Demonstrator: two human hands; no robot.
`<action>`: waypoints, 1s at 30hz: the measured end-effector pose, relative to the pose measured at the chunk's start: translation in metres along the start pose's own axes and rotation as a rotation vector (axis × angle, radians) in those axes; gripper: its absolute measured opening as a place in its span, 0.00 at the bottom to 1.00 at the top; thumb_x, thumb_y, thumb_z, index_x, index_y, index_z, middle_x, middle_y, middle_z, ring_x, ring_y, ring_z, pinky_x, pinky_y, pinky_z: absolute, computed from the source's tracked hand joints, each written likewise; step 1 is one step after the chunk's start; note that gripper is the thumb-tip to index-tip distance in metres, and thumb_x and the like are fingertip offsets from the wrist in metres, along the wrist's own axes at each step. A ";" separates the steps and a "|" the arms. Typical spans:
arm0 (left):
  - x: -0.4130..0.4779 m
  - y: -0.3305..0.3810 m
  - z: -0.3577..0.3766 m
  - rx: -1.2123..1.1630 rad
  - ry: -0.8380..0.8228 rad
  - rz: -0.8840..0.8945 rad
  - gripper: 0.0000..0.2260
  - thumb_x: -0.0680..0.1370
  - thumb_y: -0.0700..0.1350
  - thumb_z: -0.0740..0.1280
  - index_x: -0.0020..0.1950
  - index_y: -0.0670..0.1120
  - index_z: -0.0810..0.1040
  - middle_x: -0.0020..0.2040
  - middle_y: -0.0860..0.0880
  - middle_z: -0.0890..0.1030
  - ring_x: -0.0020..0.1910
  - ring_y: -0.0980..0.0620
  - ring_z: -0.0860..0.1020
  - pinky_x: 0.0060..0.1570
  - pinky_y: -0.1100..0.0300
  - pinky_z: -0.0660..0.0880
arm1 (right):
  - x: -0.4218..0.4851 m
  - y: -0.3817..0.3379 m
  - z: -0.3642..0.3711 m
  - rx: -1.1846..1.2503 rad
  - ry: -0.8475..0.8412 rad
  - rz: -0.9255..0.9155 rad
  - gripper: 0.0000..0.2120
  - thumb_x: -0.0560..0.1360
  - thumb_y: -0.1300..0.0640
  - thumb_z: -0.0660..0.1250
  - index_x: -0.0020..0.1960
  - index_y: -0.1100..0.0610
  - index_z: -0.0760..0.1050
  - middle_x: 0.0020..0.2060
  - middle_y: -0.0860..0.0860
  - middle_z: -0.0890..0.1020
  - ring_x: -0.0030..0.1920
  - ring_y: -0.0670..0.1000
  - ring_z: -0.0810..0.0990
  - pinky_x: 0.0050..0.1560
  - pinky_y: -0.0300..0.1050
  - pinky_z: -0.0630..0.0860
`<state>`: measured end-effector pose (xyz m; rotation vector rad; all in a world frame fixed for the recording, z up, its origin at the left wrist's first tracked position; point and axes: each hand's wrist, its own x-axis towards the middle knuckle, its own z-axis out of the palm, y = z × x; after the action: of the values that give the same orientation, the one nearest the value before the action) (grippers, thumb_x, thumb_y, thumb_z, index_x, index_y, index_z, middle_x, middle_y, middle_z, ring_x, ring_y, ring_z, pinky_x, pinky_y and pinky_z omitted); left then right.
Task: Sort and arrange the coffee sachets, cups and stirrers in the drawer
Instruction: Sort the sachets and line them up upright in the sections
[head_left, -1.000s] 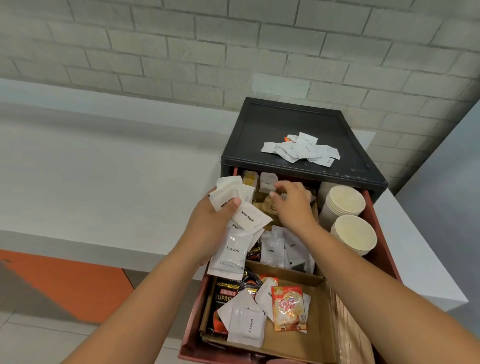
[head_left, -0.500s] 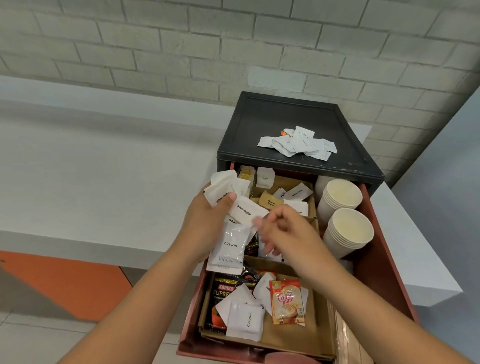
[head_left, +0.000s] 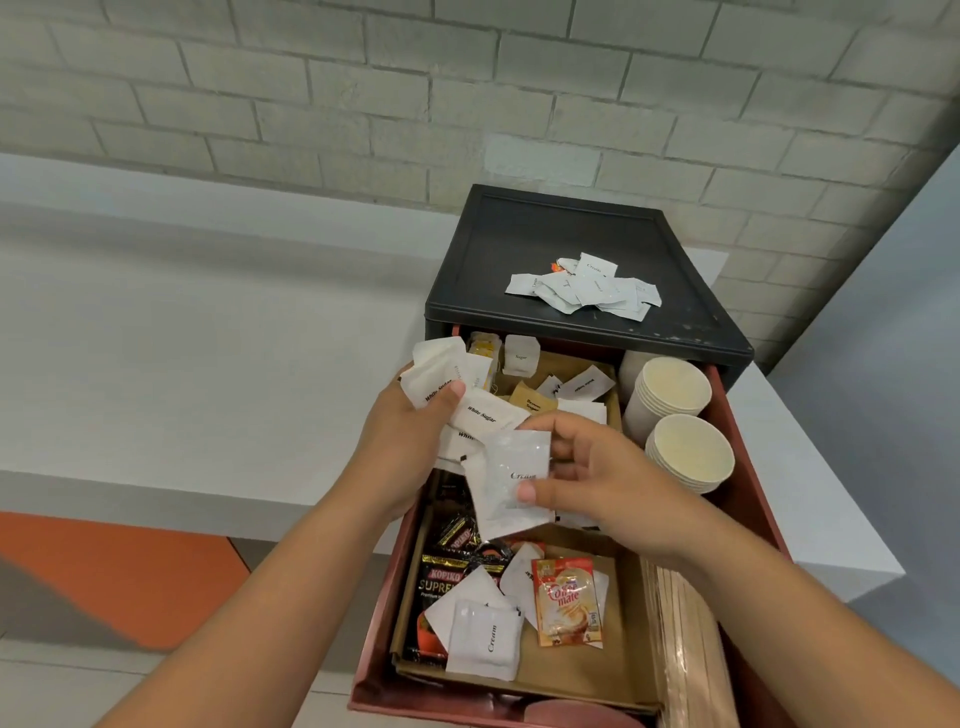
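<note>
Over the open red drawer (head_left: 750, 499), my left hand (head_left: 402, 447) grips a bunch of white sugar sachets (head_left: 441, 376). My right hand (head_left: 592, 480) pinches a white cream sachet (head_left: 511, 480) between thumb and fingers, right beside that bunch. Two stacks of paper cups (head_left: 688, 452) stand at the drawer's right. Wooden stirrers (head_left: 685, 644) lie along the right side near the front. Cardboard trays hold brown and white sugar sachets (head_left: 563, 389) at the back and Kopiko packs (head_left: 441, 582), a Coffee-mate sachet (head_left: 569, 603) and another cream sachet (head_left: 485, 642) at the front.
The drawer belongs to a black drawer unit (head_left: 519, 244) with a loose pile of white sachets (head_left: 589, 285) on its top. The unit stands on a white counter (head_left: 182, 338) against a grey brick wall. An orange floor patch (head_left: 104, 566) lies below left.
My right hand drew back from the rear tray towards the bunch in my left hand and now pinches the cream sachet that hung at the bottom of that bunch. The view shifted slightly.
</note>
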<state>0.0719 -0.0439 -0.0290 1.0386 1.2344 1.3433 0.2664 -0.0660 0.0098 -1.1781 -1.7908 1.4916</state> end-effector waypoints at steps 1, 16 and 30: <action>0.001 0.002 0.001 -0.013 -0.001 -0.015 0.08 0.81 0.45 0.65 0.60 0.49 0.78 0.50 0.47 0.85 0.50 0.47 0.84 0.51 0.47 0.80 | 0.000 -0.001 -0.004 0.006 0.010 -0.008 0.18 0.71 0.68 0.72 0.59 0.56 0.75 0.53 0.53 0.84 0.54 0.52 0.83 0.54 0.44 0.80; 0.002 0.007 0.010 -0.197 -0.246 -0.153 0.13 0.80 0.41 0.65 0.64 0.44 0.77 0.53 0.45 0.85 0.49 0.47 0.84 0.37 0.58 0.80 | 0.011 0.002 -0.017 0.005 0.057 -0.030 0.17 0.71 0.62 0.74 0.59 0.51 0.78 0.54 0.50 0.83 0.55 0.50 0.82 0.55 0.51 0.80; 0.017 0.008 0.018 -0.147 -0.049 -0.075 0.13 0.81 0.40 0.64 0.66 0.45 0.76 0.54 0.47 0.84 0.50 0.50 0.84 0.41 0.58 0.81 | 0.018 -0.002 -0.033 0.443 0.142 -0.031 0.22 0.67 0.62 0.71 0.61 0.59 0.75 0.54 0.57 0.84 0.54 0.55 0.83 0.49 0.45 0.82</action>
<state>0.0860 -0.0241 -0.0197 0.9085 1.1096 1.3225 0.2840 -0.0337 0.0179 -0.9962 -1.2895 1.6327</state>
